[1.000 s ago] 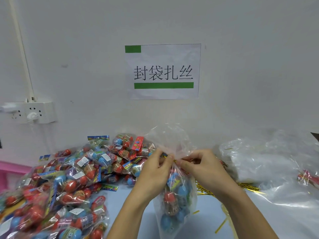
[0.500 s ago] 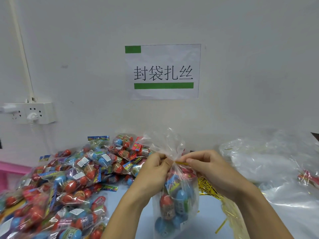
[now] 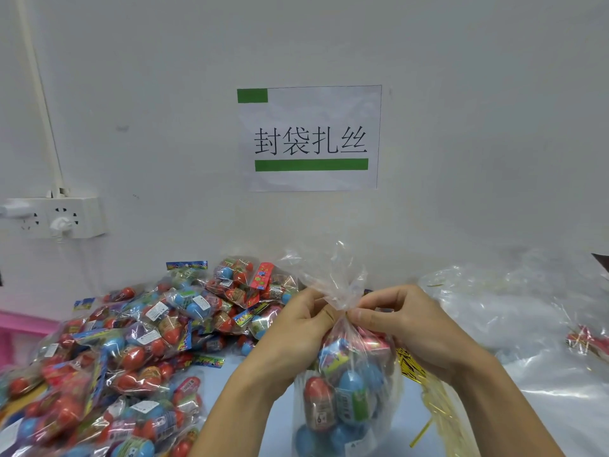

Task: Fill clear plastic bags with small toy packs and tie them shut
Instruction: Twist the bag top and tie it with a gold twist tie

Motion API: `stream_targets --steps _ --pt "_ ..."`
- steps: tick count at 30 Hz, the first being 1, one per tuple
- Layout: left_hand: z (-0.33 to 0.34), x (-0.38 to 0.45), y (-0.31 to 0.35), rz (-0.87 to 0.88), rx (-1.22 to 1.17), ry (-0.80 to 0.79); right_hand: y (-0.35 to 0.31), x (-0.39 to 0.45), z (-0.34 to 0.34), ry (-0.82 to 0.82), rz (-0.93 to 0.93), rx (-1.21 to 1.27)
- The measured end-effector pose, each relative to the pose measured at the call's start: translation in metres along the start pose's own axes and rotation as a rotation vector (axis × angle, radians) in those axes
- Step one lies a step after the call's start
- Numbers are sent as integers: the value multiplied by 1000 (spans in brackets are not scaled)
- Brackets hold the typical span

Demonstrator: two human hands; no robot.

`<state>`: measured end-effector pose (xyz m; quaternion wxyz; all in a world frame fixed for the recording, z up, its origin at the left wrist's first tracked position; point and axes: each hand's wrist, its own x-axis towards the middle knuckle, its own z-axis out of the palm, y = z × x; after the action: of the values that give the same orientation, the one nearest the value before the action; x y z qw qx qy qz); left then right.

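Observation:
A clear plastic bag [image 3: 346, 397] filled with red and blue toy egg packs hangs upright in front of me above the table. Its gathered neck [image 3: 342, 310] is pinched from both sides. My left hand [image 3: 296, 328] pinches the neck from the left, and my right hand [image 3: 415, 328] pinches it from the right with thumb and forefinger. The twist tie at the neck is hidden between my fingertips. The loose bag top [image 3: 329, 275] flares above my hands.
A big pile of toy packs [image 3: 125, 351] covers the table's left side. Gold twist ties [image 3: 428, 387] lie right of the bag. A heap of empty clear bags [image 3: 514, 321] sits at the right. A white wall with a socket strip [image 3: 56, 217] stands close behind.
The bag's neck has drawn tighter between my fingertips, and the top now flares in a narrower bunch. The gold tie seen between my hands before is hidden now.

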<state>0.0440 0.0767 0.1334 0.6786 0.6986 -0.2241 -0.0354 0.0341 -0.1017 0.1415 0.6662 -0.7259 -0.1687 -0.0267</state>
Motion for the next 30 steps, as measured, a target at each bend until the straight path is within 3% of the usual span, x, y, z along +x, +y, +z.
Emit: stream_targets --steps 14,30 --pt "-1 2 -1 105 -92 128 -4 -2 6 -6 -3 11" --pt "6 3 2 2 -97 165 1 5 12 -36 -159 -214"
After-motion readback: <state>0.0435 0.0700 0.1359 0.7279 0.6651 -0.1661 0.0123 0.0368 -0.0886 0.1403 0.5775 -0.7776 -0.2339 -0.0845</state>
